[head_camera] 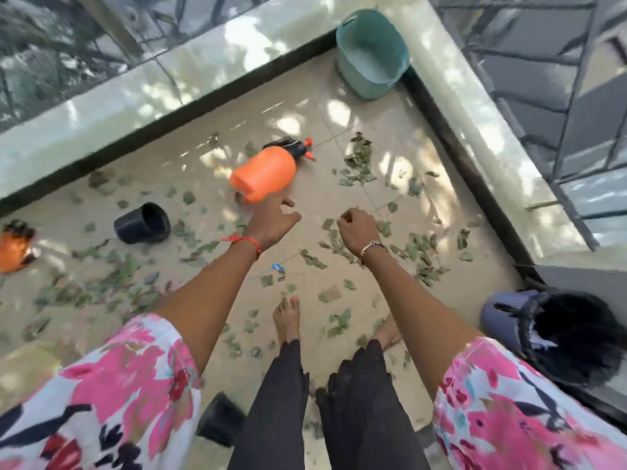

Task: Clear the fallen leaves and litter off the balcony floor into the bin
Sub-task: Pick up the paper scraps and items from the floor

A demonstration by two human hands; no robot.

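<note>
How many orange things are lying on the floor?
2. One orange spray bottle lies on its side mid-floor, just beyond the left hand. Another orange thing sits at the picture's left edge, partly cut off. More may lie out of view.

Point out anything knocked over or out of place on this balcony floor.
The orange spray bottle lies on its side mid-floor, and the black pot to its left is tipped over too. Dry leaves are strewn across the tiles, with a small blue scrap near the feet.
</note>
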